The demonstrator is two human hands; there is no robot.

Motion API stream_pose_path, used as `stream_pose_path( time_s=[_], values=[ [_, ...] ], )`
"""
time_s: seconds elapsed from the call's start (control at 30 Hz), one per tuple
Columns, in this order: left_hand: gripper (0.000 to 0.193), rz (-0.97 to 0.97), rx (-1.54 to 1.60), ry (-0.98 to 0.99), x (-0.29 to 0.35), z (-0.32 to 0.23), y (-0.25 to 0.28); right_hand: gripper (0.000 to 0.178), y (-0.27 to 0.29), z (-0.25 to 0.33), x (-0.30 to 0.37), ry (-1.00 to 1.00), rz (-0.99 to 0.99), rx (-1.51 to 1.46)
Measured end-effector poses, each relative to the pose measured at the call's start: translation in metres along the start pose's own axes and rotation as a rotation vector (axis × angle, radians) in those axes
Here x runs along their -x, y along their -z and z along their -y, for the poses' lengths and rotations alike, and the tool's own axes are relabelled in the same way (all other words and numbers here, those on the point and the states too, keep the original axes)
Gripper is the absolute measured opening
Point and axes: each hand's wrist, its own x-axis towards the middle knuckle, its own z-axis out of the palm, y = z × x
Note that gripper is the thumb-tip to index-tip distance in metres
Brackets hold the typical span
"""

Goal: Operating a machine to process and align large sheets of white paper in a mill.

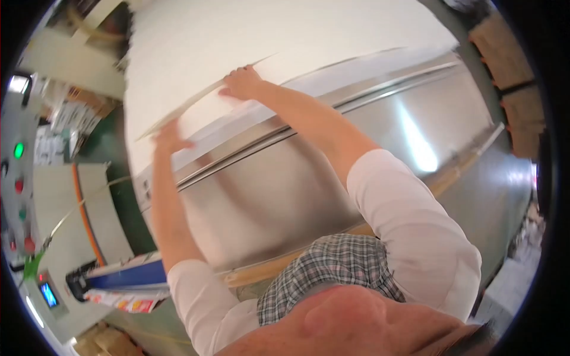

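Observation:
A broad stack or spread of white sheet material (297, 29) covers the far part of a shiny metal table. Along its near side, the raised edge of a white sheet (202, 95) slants from lower left to upper right. My right hand (242, 83) is bent over this edge, its fingers curled on the sheet and its thumb toward me. My left hand (170, 139) is at the lower left end of the same edge, smeared by motion. Its thumb points right, but its fingers' grip is unclear.
Nearer me is the bare metal tabletop (267, 202), crossed by a long slot and bordered by a wooden strip (261, 272). A control panel (22, 178) with lit buttons stands left, by a blue bar (127, 277). Cardboard boxes (502, 50) stand far right.

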Motion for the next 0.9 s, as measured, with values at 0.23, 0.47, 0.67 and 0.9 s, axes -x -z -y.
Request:
stream_pose_path(
  time_s=[0.23, 0.47, 0.67, 0.9],
  values=[
    [0.110, 0.273, -0.220, 0.377, -0.004, -0.043, 0.028, 0.066, 0.084, -0.289, 0.105, -0.131, 0.217, 0.135],
    [0.110, 0.246, -0.178, 0.478, -0.007, -0.041, 0.020, 0.100, 0.158, -0.468, 0.166, -0.210, 0.596, 0.229],
    [0.104, 0.158, -0.109, 0.299, -0.008, 0.043, -0.019, 0.102, 0.169, -0.601, 0.185, -0.327, 0.759, 0.531],
    [0.091, -0.037, -0.044, 0.215, 0.003, 0.056, -0.040, 0.090, 0.130, -0.683, 0.228, -0.576, 0.449, 0.367]
  ],
)
